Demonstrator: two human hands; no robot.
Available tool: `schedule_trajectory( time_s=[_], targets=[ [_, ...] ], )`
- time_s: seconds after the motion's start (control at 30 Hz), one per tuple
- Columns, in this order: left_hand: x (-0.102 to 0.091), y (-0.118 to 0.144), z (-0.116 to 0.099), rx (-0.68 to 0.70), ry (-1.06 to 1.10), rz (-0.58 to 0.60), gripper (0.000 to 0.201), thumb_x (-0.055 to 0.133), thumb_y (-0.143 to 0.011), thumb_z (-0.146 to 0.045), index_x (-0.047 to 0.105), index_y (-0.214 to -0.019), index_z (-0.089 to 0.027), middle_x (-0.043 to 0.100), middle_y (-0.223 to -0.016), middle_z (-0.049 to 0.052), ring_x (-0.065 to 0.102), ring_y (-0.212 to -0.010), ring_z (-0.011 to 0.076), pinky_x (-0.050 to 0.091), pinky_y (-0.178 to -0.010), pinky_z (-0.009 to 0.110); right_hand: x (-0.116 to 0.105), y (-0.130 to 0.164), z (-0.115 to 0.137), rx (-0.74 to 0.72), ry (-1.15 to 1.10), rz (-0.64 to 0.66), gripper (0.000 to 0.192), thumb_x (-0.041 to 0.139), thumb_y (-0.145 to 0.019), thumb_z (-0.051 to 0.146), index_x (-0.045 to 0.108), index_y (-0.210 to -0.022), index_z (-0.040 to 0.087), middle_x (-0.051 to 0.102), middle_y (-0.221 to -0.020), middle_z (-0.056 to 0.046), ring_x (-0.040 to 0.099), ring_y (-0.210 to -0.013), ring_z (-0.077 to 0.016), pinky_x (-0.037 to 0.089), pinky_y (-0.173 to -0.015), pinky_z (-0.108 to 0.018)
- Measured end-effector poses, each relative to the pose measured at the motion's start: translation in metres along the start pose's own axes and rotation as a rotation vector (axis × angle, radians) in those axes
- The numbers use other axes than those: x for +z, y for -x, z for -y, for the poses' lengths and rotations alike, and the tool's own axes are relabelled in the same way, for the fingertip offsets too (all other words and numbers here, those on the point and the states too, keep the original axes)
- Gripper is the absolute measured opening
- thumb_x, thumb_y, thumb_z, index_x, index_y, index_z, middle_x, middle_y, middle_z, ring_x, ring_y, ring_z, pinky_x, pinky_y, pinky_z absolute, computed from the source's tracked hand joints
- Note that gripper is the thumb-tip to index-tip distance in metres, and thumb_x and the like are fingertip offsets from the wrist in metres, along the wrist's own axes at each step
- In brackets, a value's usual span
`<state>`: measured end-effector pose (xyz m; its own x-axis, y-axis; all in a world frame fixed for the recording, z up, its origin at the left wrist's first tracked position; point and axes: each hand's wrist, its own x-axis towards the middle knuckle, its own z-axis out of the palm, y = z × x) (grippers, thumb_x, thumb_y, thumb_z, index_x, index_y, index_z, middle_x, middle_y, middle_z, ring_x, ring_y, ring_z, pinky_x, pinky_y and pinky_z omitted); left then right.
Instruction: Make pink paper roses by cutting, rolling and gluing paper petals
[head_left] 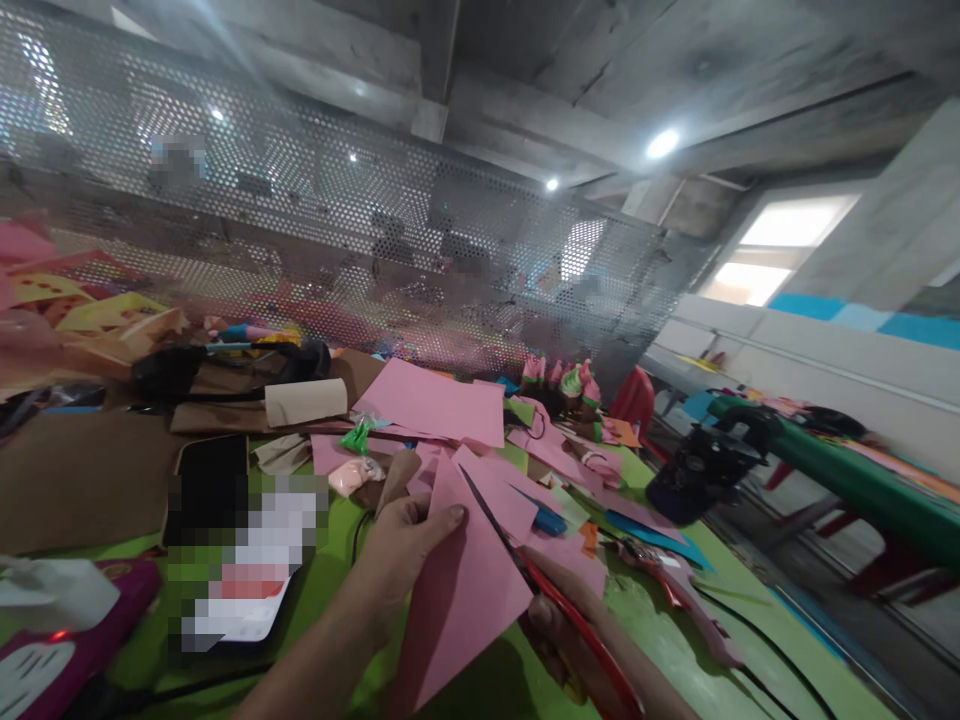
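Observation:
My left hand pinches a pink sheet of paper by its upper left edge, thumb on top, holding it over the green table. Red-handled scissors are gripped in my right hand, low at the frame's bottom. Their dark blades reach up and left into the pink sheet, along a cut line. Much of my right hand is hidden behind the paper and the scissor handles.
Pink paper scraps, a cardboard roll, brown card, a black phone and a pink glue gun lie around. A perforated metal screen backs the table. A black bag and green bench stand right.

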<state>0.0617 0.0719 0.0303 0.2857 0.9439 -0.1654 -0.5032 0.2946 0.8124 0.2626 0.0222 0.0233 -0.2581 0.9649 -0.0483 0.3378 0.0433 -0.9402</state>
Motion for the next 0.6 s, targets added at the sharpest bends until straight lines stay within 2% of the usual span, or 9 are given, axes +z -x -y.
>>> schedule_trajectory(
  time_s=[0.1, 0.2, 0.4, 0.5, 0.6],
  targets=[
    [0.001, 0.001, -0.001, -0.008, 0.007, -0.006, 0.034, 0.085, -0.060, -0.039, 0.075, -0.077, -0.012, 0.074, -0.073, 0.011, 0.066, -0.066, 0.0205, 0.053, -0.066, 0.030, 0.002, 0.001, 0.008, 0.013, -0.002, 0.014, 0.073, 0.052, -0.075, 0.077, 0.056, -0.115, 0.016, 0.038, -0.053, 0.009, 0.028, -0.037, -0.0043, 0.029, -0.034, -0.016],
    [0.003, 0.004, -0.003, -0.013, 0.007, -0.044, 0.033, 0.086, -0.057, -0.038, 0.073, -0.072, -0.012, 0.073, -0.071, 0.011, 0.066, -0.064, 0.0201, 0.052, -0.063, 0.029, 0.003, 0.000, 0.016, 0.027, 0.013, -0.016, 0.073, 0.055, -0.072, 0.077, 0.058, -0.113, 0.017, 0.044, -0.058, 0.007, 0.029, -0.037, -0.0028, 0.027, -0.035, -0.016],
    [0.005, 0.005, -0.004, 0.000, -0.010, -0.089, 0.029, 0.085, -0.059, -0.036, 0.072, -0.068, -0.013, 0.072, -0.070, 0.009, 0.064, -0.061, 0.0186, 0.051, -0.058, 0.027, 0.005, -0.003, 0.021, 0.038, -0.020, -0.019, 0.073, 0.057, -0.067, 0.081, 0.064, -0.105, 0.019, 0.044, -0.056, 0.006, 0.027, -0.037, -0.0035, 0.024, -0.034, -0.017],
    [0.005, 0.004, -0.003, 0.014, 0.024, -0.062, 0.027, 0.085, -0.060, -0.035, 0.073, -0.069, -0.012, 0.073, -0.073, 0.010, 0.064, -0.061, 0.0180, 0.052, -0.059, 0.027, 0.003, -0.002, 0.020, 0.078, -0.033, -0.023, 0.074, 0.060, -0.065, 0.080, 0.064, -0.108, 0.020, 0.046, -0.058, 0.005, 0.030, -0.038, -0.0047, 0.029, -0.035, -0.017],
    [0.005, 0.004, -0.003, 0.016, 0.003, -0.051, 0.029, 0.084, -0.061, -0.036, 0.073, -0.071, -0.012, 0.073, -0.072, 0.011, 0.066, -0.064, 0.0197, 0.052, -0.061, 0.028, 0.001, 0.000, 0.020, 0.050, -0.012, -0.056, 0.070, 0.061, -0.069, 0.076, 0.065, -0.111, 0.021, 0.054, -0.066, 0.001, 0.040, -0.043, -0.0073, 0.037, -0.039, -0.019]
  ],
)
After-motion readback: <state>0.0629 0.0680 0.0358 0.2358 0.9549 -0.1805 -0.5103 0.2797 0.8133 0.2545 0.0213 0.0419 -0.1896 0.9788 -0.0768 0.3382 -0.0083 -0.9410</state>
